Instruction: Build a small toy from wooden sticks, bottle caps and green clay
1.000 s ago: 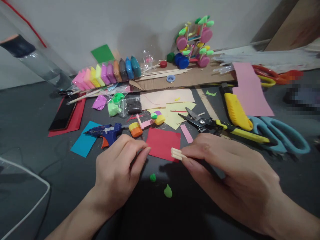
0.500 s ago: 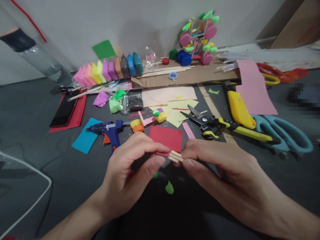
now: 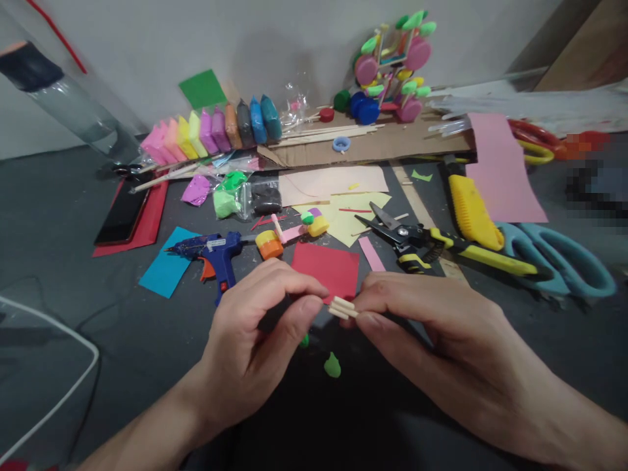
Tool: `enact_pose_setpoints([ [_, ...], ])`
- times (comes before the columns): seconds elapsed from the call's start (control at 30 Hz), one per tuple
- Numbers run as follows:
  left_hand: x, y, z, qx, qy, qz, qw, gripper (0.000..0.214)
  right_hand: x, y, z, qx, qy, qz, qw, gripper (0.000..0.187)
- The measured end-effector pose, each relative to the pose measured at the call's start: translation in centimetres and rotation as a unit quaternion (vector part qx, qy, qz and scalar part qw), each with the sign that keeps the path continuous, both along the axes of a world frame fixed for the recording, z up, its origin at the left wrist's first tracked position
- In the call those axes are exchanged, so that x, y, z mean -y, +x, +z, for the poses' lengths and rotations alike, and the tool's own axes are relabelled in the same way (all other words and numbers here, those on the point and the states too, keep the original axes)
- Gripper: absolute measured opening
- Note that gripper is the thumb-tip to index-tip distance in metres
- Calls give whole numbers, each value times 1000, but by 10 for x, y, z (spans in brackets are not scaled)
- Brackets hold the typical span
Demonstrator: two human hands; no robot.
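Note:
My right hand (image 3: 426,327) is closed, with thumb and forefinger pinching several short wooden sticks (image 3: 340,306) side by side. Their cut ends point left. Just beside those ends is my left hand (image 3: 272,314), its thumb and forefinger drawn together in a pinch; whatever lies between the tips, if anything, is hidden. A red paper square (image 3: 326,267) lies behind the fingertips. On the dark table below them is a green leaf-shaped scrap (image 3: 332,365), and a small green piece (image 3: 305,340) shows partly under my left thumb.
A blue glue gun (image 3: 216,252) lies left on blue paper. Black-yellow snips (image 3: 402,232) and teal-handled scissors (image 3: 564,258) lie right. Behind are clay packets (image 3: 213,131), a cardboard strip (image 3: 407,147), a stick-and-clay model (image 3: 392,72) and a bottle (image 3: 78,104).
My left fingertips have drawn slightly left, leaving a small gap to the stick ends. The view has shifted a little; my right hand keeps its pinch.

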State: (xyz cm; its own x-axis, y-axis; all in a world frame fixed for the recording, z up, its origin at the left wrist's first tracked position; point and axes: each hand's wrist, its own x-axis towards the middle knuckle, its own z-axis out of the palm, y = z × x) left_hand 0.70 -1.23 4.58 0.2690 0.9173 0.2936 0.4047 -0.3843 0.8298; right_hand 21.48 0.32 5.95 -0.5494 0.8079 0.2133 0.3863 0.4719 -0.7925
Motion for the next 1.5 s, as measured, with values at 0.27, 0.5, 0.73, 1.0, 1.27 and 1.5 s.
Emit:
enact_pose_setpoints([
  [0.27, -2, 3, 8, 48, -120, -42, 991, 17, 1, -2, -1, 8, 11, 8, 1000, 23],
  [0.5, -2, 4, 4, 69, -149, -41, 986, 21, 1, -2, -4, -4, 11, 15, 1000, 21],
  [0.73, -1, 4, 4, 46, -121, -27, 991, 25, -1, -1, -3, 7, 13, 14, 1000, 22],
  [1.0, -5, 4, -4, -24, -90, 117, 989, 11, -4, -3, -1, 53, 43, -61, 996, 26],
  [1.27, -2, 2, -7, -43, -41, 60, 996, 34, -4, -4, 1, 49, 57, -64, 995, 24],
  [1.5, -5, 3, -14, -55, 58, 57, 995, 15, -4, -1, -2, 47, 86, -74, 992, 20],
])
